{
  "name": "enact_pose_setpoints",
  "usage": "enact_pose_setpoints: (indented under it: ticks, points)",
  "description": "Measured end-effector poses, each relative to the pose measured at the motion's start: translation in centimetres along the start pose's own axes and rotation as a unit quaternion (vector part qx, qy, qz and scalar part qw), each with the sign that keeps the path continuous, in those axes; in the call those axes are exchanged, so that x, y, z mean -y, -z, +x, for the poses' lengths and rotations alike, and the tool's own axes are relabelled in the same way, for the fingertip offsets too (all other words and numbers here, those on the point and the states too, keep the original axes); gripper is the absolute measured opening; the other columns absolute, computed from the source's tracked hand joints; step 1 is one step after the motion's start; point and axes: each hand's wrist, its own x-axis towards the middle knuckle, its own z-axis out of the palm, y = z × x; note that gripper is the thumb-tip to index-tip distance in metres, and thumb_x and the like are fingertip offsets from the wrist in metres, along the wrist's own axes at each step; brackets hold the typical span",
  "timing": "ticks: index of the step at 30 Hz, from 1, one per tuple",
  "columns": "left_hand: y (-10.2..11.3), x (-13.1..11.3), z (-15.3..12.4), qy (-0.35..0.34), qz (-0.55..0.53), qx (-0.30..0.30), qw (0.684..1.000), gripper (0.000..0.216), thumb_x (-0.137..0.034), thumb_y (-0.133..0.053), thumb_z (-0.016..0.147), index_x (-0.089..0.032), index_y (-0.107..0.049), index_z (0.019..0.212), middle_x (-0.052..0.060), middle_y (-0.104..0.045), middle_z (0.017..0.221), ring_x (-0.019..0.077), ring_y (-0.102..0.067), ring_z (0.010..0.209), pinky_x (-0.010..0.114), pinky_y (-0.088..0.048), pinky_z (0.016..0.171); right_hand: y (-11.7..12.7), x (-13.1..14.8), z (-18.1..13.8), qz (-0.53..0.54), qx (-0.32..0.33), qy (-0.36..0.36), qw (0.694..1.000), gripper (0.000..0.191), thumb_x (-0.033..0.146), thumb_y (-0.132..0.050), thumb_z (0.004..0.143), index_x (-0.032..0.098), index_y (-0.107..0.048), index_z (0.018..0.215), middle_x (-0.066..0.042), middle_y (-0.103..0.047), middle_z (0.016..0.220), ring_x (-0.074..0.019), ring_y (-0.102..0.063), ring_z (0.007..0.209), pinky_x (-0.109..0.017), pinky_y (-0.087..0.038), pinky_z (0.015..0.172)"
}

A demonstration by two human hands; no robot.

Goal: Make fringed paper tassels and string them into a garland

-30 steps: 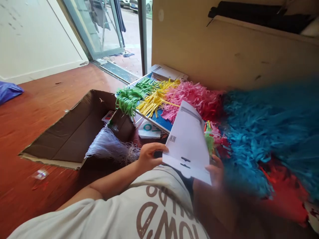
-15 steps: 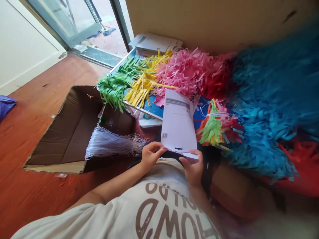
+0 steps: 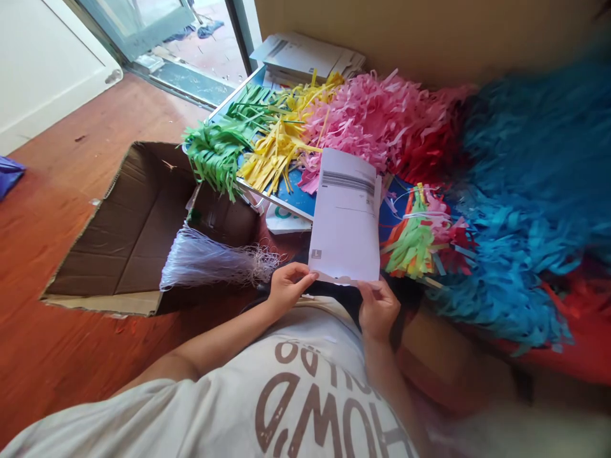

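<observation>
Left hand (image 3: 287,292) and right hand (image 3: 379,310) pinch the white card (image 3: 344,219) between fingers (image 3: 300,270), its near edge apparently folded

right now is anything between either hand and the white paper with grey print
Nothing visible: the left hand and right hand both pinch the near edge of the white paper with grey print. The tied bundle of multicoloured strips lies off to its right, not between.

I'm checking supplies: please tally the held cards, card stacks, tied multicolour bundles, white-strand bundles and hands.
Held white card: 1
Stack of white cards: 1
Tied multicolour bundle: 1
White-strand bundle: 1
Left hand and right hand: 2
Total: 6
</observation>
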Motion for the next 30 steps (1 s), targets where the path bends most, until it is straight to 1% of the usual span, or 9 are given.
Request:
enact_pose_setpoints:
  ticks: [5, 11, 16, 18, 20, 23, 26, 28, 30]
  points:
    - [-1.1, 0.3, -0.9, -0.012, 0.009, 0.023, 1.0, 0.033, -0.045, -0.076, 0.076, -0.014, -0.066, 0.071, 0.005, -0.069, 0.071, 0.0133, -0.064, 0.066, 0.024, -0.053, 0.065, -1.7, 0.3, -1.1, 0.035, -0.087, -0.051, 0.994, 0.039, 0.044, -0.083, 0.069, 0.018, -0.054, 0.073, 0.004, -0.061, 0.07, -0.0123, -0.058, 0.065, -0.026, -0.051, 0.066]
    - [-1.3, -0.2, -1.1, -0.061, 0.083, 0.037, 0.994, 0.027, -0.04, -0.072, 0.081, -0.015, -0.068, 0.071, 0.005, -0.071, 0.072, 0.0143, -0.064, 0.066, 0.025, -0.051, 0.066, -2.5, 0.4, -1.3, 0.064, -0.104, -0.091, 0.988, 0.055, 0.045, -0.086, 0.064, 0.023, -0.043, 0.089, 0.006, -0.056, 0.081, -0.0117, -0.06, 0.072, -0.03, -0.055, 0.075]
    - [-1.7, 0.0, -1.8, -0.095, 0.096, 0.038, 0.99, 0.023, -0.034, -0.073, 0.081, -0.016, -0.064, 0.07, 0.003, -0.068, 0.068, 0.012, -0.061, 0.063, 0.023, -0.048, 0.063, -3.0, 0.7, -1.4, 0.034, -0.129, -0.098, 0.986, 0.054, 0.046, -0.083, 0.068, 0.025, -0.039, 0.092, 0.002, -0.058, 0.09, -0.0149, -0.063, 0.08, -0.034, -0.058, 0.077]
    - [-2.0, 0.4, -2.0, -0.071, 0.056, 0.026, 0.996, 0.024, -0.033, -0.077, 0.077, -0.016, -0.061, 0.074, 0.001, -0.066, 0.07, 0.0107, -0.061, 0.063, 0.021, -0.049, 0.063, -2.9, 0.6, -1.5, 0.026, -0.128, -0.103, 0.986, 0.053, 0.046, -0.082, 0.07, 0.025, -0.038, 0.092, 0.002, -0.057, 0.091, -0.0154, -0.063, 0.081, -0.035, -0.058, 0.079]
    - [-2.4, 0.8, -1.9, -0.019, -0.022, 0.031, 0.999, 0.033, -0.034, -0.082, 0.072, -0.017, -0.057, 0.086, 0.0, -0.065, 0.074, 0.0108, -0.063, 0.067, 0.021, -0.051, 0.066, -2.8, 0.5, -1.5, 0.029, -0.124, -0.107, 0.986, 0.052, 0.045, -0.081, 0.071, 0.025, -0.037, 0.093, 0.002, -0.057, 0.092, -0.0154, -0.063, 0.082, -0.036, -0.058, 0.081]
    - [-2.9, 1.3, -1.3, 0.063, -0.138, 0.093, 0.984, 0.048, -0.038, -0.084, 0.07, -0.016, -0.055, 0.102, 0.003, -0.069, 0.086, 0.0147, -0.068, 0.079, 0.026, -0.055, 0.075, -2.8, 0.1, -1.5, 0.053, -0.125, -0.103, 0.985, 0.052, 0.044, -0.08, 0.071, 0.026, -0.036, 0.092, 0.003, -0.055, 0.092, -0.0148, -0.063, 0.082, -0.037, -0.057, 0.083]
    - [-3.2, 1.5, -0.8, 0.099, -0.176, 0.142, 0.969, 0.044, -0.038, -0.084, 0.071, -0.015, -0.061, 0.1, 0.007, -0.071, 0.094, 0.0176, -0.069, 0.088, 0.03, -0.056, 0.083, -2.9, -0.3, -1.4, 0.063, -0.126, -0.107, 0.984, 0.054, 0.044, -0.081, 0.07, 0.026, -0.035, 0.092, 0.003, -0.055, 0.093, -0.0151, -0.063, 0.085, -0.039, -0.056, 0.087]
    - [-3.2, 1.4, -0.8, 0.12, -0.196, 0.161, 0.96, 0.043, -0.035, -0.085, 0.07, -0.015, -0.063, 0.1, 0.006, -0.071, 0.096, 0.0186, -0.069, 0.088, 0.03, -0.058, 0.081, -2.9, -0.4, -1.3, 0.07, -0.126, -0.119, 0.982, 0.054, 0.043, -0.081, 0.07, 0.026, -0.035, 0.093, 0.002, -0.055, 0.095, -0.0154, -0.063, 0.087, -0.039, -0.055, 0.088]
    - [-3.2, 1.3, -0.9, 0.155, -0.227, 0.184, 0.944, 0.048, -0.035, -0.085, 0.07, -0.016, -0.063, 0.108, 0.007, -0.071, 0.1, 0.0205, -0.07, 0.089, 0.032, -0.061, 0.076, -2.8, -0.4, -1.4, 0.076, -0.127, -0.125, 0.981, 0.053, 0.04, -0.081, 0.07, 0.026, -0.035, 0.093, 0.003, -0.055, 0.094, -0.0146, -0.063, 0.085, -0.037, -0.055, 0.086]
